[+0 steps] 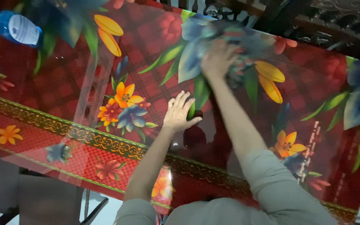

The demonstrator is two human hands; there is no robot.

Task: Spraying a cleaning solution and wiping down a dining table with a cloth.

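Right hand [217, 58] seemingly presses cloth [240, 46]; bottle [17, 28] well apart.

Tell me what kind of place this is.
Probably a home dining area. A glossy table wears a red floral cover, dark carved wooden furniture stands behind it, and a blue bottle sits on top. The right hand presses a cloth; the left hand rests flat.

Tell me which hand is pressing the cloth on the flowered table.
The right hand, stretched far forward, presses the blurred multicoloured cloth; the left hand lies flat and bare on the glossy red flowered tabletop.
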